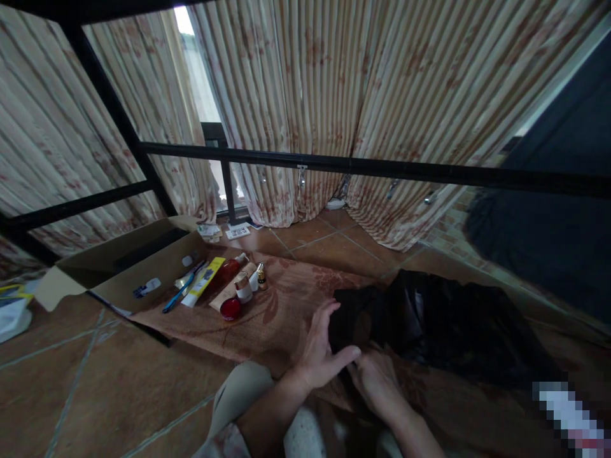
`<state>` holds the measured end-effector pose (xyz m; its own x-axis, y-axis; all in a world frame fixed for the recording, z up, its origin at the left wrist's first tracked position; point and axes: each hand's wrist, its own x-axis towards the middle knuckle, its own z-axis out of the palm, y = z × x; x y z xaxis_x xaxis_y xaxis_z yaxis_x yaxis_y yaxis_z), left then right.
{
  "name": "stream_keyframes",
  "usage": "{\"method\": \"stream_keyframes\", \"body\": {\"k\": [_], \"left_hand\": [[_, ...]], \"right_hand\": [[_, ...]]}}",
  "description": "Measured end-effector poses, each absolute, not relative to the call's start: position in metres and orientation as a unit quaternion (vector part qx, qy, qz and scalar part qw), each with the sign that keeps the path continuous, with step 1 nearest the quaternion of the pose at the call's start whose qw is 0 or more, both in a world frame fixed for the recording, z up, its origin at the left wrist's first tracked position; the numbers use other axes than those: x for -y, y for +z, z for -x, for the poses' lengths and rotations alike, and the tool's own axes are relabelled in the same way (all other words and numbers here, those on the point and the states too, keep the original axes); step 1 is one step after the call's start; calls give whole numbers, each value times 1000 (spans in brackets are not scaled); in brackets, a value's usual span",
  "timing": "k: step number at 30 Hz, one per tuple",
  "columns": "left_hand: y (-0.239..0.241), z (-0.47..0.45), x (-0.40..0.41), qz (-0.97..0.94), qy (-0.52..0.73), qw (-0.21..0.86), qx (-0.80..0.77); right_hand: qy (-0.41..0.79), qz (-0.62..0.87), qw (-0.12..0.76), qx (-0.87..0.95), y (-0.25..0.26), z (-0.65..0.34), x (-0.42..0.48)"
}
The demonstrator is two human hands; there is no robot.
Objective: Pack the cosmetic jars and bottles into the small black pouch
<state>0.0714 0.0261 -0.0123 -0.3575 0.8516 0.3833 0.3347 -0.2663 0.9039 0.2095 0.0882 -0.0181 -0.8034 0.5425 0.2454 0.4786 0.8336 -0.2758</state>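
A black, partly shiny bundle [443,324] lies crumpled on the right of the low surface; I cannot tell whether it is a bag or a garment. My left hand [321,350] rests at its near left end, thumb stretched away from the fingers, the fingertips touching the dark material. Right beside it, close to the left thumb, my right hand [377,378] is curled with its fingers closed on the bundle's edge. Those right fingertips are mostly hidden. To the left on the reddish patterned cloth [286,312] lie a red round jar [230,309], a small bottle [243,289] and a yellow-and-white tube [203,282].
An open cardboard box [157,280] stands at the left end, behind a blue toothbrush-like stick [184,286]. A black metal bar [305,157] crosses above. Striped curtains [319,83] hang behind. Papers [237,231] lie on the tiled floor [71,375].
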Motion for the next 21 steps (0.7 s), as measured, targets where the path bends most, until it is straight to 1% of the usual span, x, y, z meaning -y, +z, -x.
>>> {"method": "stream_keyframes", "body": {"k": [3,7,10,15,18,21], "left_hand": [[-15,-74,-29,-519,589,196,-588],[-19,-67,-36,-474,613,176,-607],[-18,-54,-38,-438,624,120,-636],[-21,-31,-41,-398,608,25,-687],[-22,-27,-42,-395,596,-6,-699],[-19,-31,-42,-419,594,-8,-687]], "right_hand": [[102,261,157,947,-15,-203,-84],[116,252,162,947,-6,-196,-80],[123,258,186,940,0,-195,-80],[140,282,233,920,1,-201,-84],[159,276,248,915,-1,-204,-87],[163,268,260,913,-3,-206,-89]]}}
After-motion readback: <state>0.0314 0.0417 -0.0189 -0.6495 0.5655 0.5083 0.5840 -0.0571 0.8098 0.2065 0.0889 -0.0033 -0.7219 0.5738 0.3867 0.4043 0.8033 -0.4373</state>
